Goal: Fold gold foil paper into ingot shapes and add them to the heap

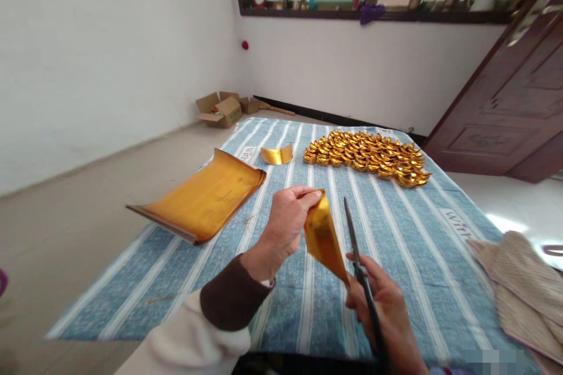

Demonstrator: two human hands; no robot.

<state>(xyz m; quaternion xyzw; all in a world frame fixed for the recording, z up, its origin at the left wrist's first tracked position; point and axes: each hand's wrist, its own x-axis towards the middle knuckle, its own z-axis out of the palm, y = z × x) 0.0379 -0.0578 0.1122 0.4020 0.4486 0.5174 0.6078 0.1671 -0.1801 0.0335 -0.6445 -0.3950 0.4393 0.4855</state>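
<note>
Head camera view, left to right: an open brown cardboard box (221,109) sits on the bare floor by the white wall, well apart from the work. A blue-and-white striped cloth (409,228) is spread over the floor, and on its left part lies a curling stack of gold foil paper sheets (202,199), one long edge lifted. Just beyond the stack, a small curved strip of gold foil (277,154) stands alone on the cloth. Nearer the camera, the left hand (284,228), in a dark brown cuff over a white sleeve, pinches the top corner of a folded piece of gold foil paper (323,237) between thumb and fingers, holding it in the air above the cloth. Beside the paper, the right hand (387,310) is closed around the handles of a pair of dark metal scissors (358,258), whose blades point up and away, pressed together alongside the paper's right edge; the right-hand fingertips touch the paper's lower corner. Farther back on the cloth, a broad heap of small folded gold paper ingots (367,155) lies to the right of centre. At the far right edge, a beige woven cloth (523,287) lies crumpled, and a dark wooden door (514,99) stands ajar behind.
</note>
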